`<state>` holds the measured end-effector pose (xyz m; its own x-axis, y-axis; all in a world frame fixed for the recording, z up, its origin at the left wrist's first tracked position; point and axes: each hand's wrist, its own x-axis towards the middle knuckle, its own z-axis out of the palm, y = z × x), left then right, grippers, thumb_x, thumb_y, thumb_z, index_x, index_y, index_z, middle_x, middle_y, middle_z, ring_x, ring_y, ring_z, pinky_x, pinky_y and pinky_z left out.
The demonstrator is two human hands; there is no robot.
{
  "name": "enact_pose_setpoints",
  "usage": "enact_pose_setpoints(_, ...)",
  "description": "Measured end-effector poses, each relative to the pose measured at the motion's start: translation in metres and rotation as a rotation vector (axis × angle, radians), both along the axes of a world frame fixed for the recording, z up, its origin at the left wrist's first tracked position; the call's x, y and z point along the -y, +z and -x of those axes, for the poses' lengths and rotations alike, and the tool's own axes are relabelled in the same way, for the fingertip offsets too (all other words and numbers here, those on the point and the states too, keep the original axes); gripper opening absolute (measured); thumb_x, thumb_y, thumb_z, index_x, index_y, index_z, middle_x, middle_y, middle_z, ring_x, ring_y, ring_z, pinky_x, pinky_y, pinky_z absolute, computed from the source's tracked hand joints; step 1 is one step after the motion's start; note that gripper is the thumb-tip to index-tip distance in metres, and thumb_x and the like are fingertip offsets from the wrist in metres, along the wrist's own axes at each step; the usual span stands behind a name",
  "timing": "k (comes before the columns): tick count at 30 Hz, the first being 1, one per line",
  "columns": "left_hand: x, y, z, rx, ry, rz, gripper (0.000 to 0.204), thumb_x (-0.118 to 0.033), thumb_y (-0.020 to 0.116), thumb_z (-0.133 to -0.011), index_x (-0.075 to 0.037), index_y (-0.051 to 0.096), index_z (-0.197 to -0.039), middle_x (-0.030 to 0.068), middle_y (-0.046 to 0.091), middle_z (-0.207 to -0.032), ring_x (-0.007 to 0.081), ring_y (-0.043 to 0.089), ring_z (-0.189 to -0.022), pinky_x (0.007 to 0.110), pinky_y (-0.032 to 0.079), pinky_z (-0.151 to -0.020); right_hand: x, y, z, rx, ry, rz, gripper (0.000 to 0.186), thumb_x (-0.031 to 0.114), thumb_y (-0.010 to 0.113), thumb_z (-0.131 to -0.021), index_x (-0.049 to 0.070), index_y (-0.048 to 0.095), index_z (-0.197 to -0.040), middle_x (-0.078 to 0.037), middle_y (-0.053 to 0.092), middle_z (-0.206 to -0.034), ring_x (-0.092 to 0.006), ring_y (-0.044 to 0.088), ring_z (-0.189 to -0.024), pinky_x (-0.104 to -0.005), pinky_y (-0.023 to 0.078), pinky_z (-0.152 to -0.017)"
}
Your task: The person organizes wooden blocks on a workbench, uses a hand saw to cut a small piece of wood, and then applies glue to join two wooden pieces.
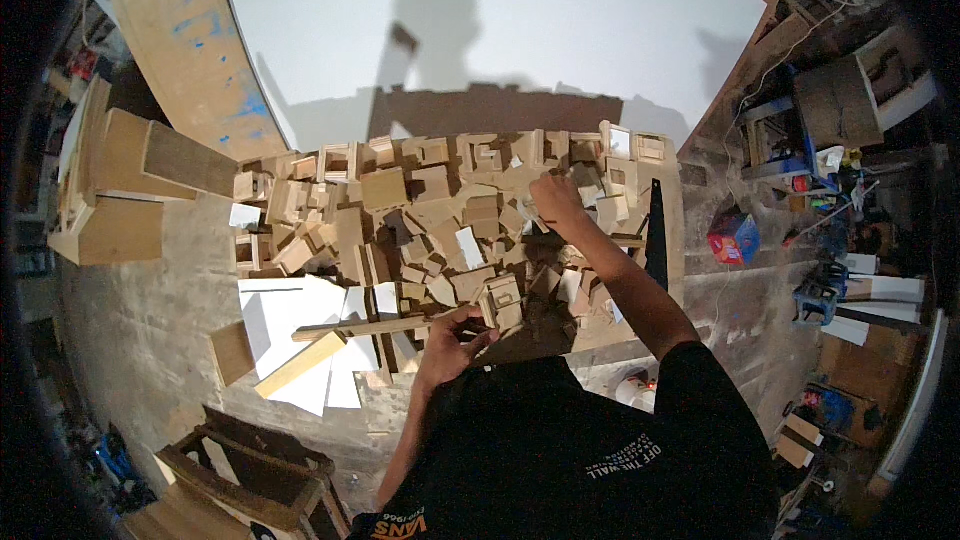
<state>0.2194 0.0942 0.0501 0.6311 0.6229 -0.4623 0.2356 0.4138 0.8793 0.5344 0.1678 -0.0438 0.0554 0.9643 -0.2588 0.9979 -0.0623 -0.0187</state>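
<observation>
Wooden block seems pinched by left hand; right hand outstretched, its grip unclear.

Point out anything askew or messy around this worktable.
The wood blocks lie jumbled at mixed angles, some overlapping, rather than sorted. At the near left, white sheets splay unevenly beneath a slanting pale strip.

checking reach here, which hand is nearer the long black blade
Right. The right hand is over the wood pieces, to the left of the black blade. The left hand is farther left, at the near edge of the pile.
</observation>
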Motion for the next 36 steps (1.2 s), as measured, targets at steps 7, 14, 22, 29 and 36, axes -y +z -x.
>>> enact_pose_setpoints(7,-0.006,-0.01,-0.004,-0.002,0.001,0.016,0.02,-0.005,0.074,-0.085,-0.001,0.065,-0.102,0.008,0.072,-0.09,0.0138,0.068,-0.085,0.03,0.054,-0.078,0.009,0.015,0.001,-0.025,0.086,-0.099,0.012,0.003,0.064,-0.077,-0.005,0.068,-0.084,-0.023,0.064,-0.093,-0.035,0.067,-0.087,-0.0475,0.052,-0.074)
enact_pose_setpoints(14,-0.02,-0.014,-0.013,-0.048,-0.059,-0.027,0.02,-0.004,0.074,-0.085,-0.001,0.065,-0.103,0.0084,0.072,-0.09,0.0134,0.069,-0.085,0.031,0.055,-0.078,0.009,0.042,-0.007,-0.089,-0.061,-0.132,0.008,0.003,0.064,-0.077,-0.001,0.068,-0.083,-0.019,0.065,-0.085,-0.0344,0.067,-0.081,-0.046,0.053,-0.069)
enact_pose_setpoints(22,-0.04,-0.01,-0.035,-0.068,-0.083,-0.127,0.02,-0.006,0.076,-0.084,-0.003,0.068,-0.102,0.0052,0.072,-0.093,0.0125,0.067,-0.087,0.032,0.057,-0.079,0.011,0.003,-0.019,-0.199,-0.113,-0.21,0.006,0.007,0.065,-0.074,0.002,0.065,-0.069,-0.019,0.061,-0.069,-0.0353,0.065,-0.07,-0.0467,0.051,-0.063)
enact_pose_setpoints(29,-0.037,-0.017,-0.036,-0.088,-0.095,-0.008,0.022,-0.011,0.075,-0.085,-0.004,0.07,-0.106,0.0066,0.072,-0.098,0.0136,0.066,-0.092,0.034,0.056,-0.083,0.006,-0.014,-0.019,-0.117,0.053,-0.185,0.011,0.008,0.067,-0.068,-0.002,0.065,-0.064,-0.023,0.06,-0.064,-0.0359,0.064,-0.062,-0.0453,0.05,-0.059)
enact_pose_setpoints(36,-0.029,-0.023,-0.036,0.142,-0.016,0.183,0.025,-0.011,0.066,-0.093,-0.001,0.067,-0.116,0.0073,0.071,-0.098,0.0138,0.065,-0.088,0.03,0.053,-0.082,0.006,-0.022,-0.021,-0.11,0.16,-0.265,0.014,0.008,0.066,-0.067,-0.003,0.062,-0.059,-0.022,0.056,-0.058,-0.0334,0.061,-0.056,-0.0437,0.049,-0.055)
